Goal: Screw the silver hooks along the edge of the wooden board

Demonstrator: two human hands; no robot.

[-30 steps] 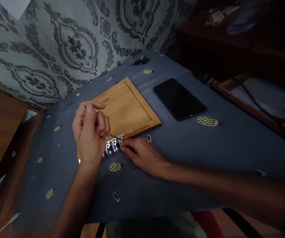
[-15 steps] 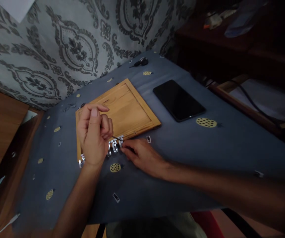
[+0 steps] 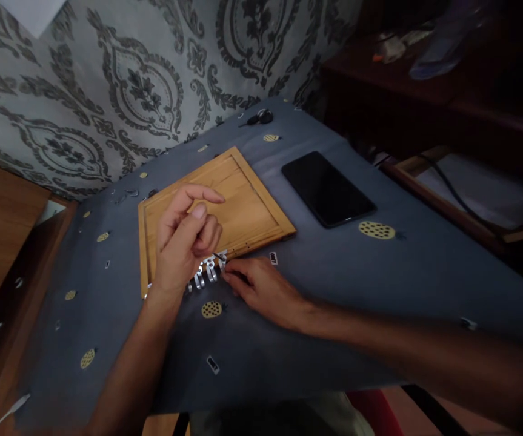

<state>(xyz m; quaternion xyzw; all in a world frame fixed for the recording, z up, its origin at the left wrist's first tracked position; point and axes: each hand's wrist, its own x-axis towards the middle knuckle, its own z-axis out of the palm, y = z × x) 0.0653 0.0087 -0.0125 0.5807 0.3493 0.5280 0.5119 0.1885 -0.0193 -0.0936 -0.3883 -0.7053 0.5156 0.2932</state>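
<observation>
A framed wooden board lies on the cloth-covered table. Along its near edge runs a row of several silver metal hooks. My left hand is raised over the board's near part, fingers curled and index finger bent outward. A thin dark rod sticks out beneath its curled fingers, its tip at the rightmost hook; the rest is hidden in the hand. My right hand rests on the cloth, thumb and index finger pinched at that rightmost hook. My left hand and wrist cover part of the hook row.
A black phone lies right of the board. Behind the board are black keys, close to the patterned curtain. An open drawer with papers stands at the right, and a white cable at the lower left.
My left hand has shifted right and turned over the hooks, its index finger reaching farther out. My right hand stays at the rightmost hook.
</observation>
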